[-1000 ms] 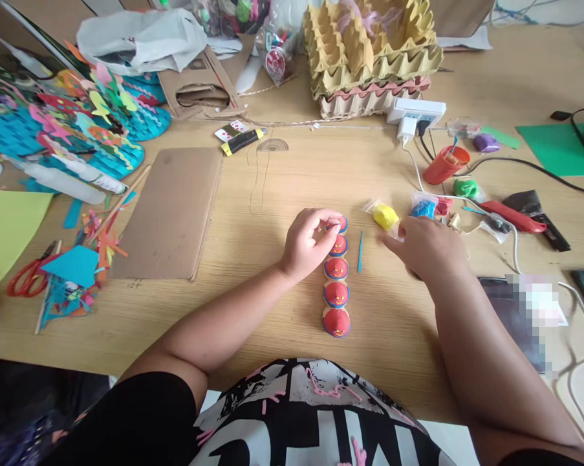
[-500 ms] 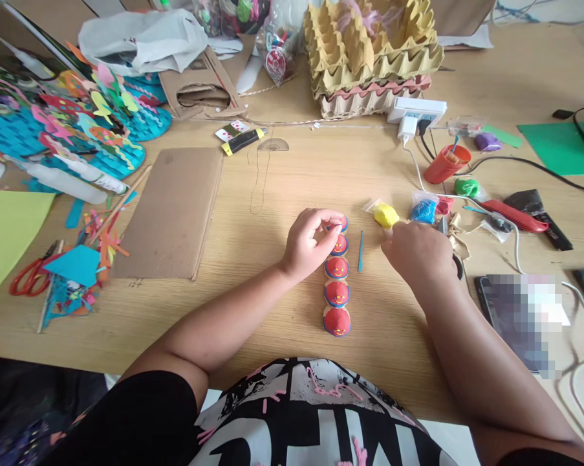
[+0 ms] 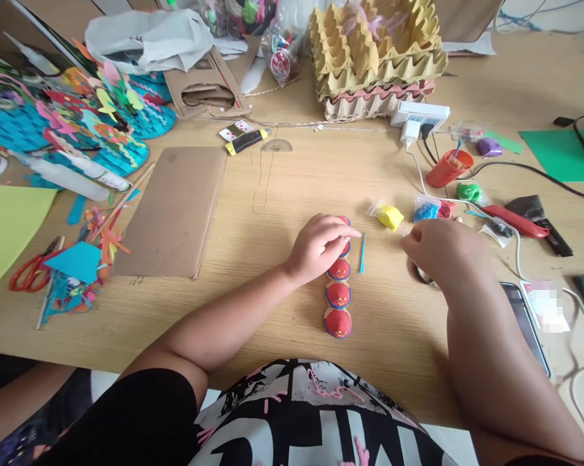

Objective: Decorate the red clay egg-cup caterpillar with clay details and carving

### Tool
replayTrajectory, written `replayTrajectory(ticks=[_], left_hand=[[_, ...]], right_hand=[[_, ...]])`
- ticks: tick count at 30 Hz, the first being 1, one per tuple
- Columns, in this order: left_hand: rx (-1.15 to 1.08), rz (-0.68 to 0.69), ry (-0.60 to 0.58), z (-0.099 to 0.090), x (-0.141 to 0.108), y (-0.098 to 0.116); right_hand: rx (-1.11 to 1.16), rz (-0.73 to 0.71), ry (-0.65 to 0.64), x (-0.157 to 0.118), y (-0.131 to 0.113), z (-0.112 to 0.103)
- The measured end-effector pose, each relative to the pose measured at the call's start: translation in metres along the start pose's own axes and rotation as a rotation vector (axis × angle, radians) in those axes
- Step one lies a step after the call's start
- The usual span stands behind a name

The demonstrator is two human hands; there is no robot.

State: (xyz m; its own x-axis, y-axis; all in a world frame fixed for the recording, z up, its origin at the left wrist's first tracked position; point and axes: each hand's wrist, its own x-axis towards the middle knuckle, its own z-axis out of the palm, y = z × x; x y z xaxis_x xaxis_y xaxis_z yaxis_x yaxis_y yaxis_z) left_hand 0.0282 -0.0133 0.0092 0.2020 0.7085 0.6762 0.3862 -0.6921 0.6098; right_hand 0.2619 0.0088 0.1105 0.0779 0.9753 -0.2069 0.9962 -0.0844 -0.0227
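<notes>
A row of cardboard egg-cup pieces with red domes, yellow smiling faces and blue rims [image 3: 339,295] runs away from me down the table. My left hand [image 3: 318,249] is over its far end and hides part of the cups there. Its index finger points right, the thumb is lower, and nothing shows between them. Beside the row lies a thin blue modelling tool [image 3: 362,253]. My right hand [image 3: 447,255] is closed, right of a lump of yellow clay [image 3: 389,217]; whatever its fingers pinch is hidden. A black loop [image 3: 421,273] shows partly beneath that hand.
Bagged blue clay [image 3: 426,210], green clay [image 3: 469,191] and a red cup [image 3: 449,168] are beyond my right hand. A power strip [image 3: 420,114] trails cables. Cardboard [image 3: 170,210], red scissors [image 3: 33,272] and paper scraps lie left; egg trays [image 3: 376,77] stand behind.
My right hand has moved right, away from the yellow clay. My left index finger has straightened out over the far cups. A person's arm has appeared at lower left.
</notes>
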Motion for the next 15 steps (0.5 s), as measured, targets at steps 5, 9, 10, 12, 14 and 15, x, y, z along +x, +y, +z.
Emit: replayTrajectory(ticks=[5, 9, 10, 12, 14, 15], left_hand=[[-0.053, 0.09, -0.08, 0.002, 0.003, 0.007], [-0.111, 0.024, -0.082, 0.002, 0.006, 0.01], [-0.136, -0.002, -0.078, 0.002, 0.006, 0.011], [-0.199, -0.085, -0.071, 0.001, 0.007, 0.012], [-0.272, -0.197, -0.072, 0.001, 0.007, 0.012], [-0.307, -0.251, -0.073, 0.002, 0.007, 0.012]], right_hand=[[0.148, -0.129, 0.207, -0.024, -0.01, -0.007], [0.293, -0.314, 0.405, -0.034, -0.023, 0.005], [0.31, -0.35, 0.424, -0.035, -0.026, 0.008], [0.344, -0.421, 0.408, -0.037, -0.032, 0.013], [0.378, -0.474, 0.362, -0.039, -0.036, 0.017], [0.39, -0.488, 0.342, -0.04, -0.038, 0.018]])
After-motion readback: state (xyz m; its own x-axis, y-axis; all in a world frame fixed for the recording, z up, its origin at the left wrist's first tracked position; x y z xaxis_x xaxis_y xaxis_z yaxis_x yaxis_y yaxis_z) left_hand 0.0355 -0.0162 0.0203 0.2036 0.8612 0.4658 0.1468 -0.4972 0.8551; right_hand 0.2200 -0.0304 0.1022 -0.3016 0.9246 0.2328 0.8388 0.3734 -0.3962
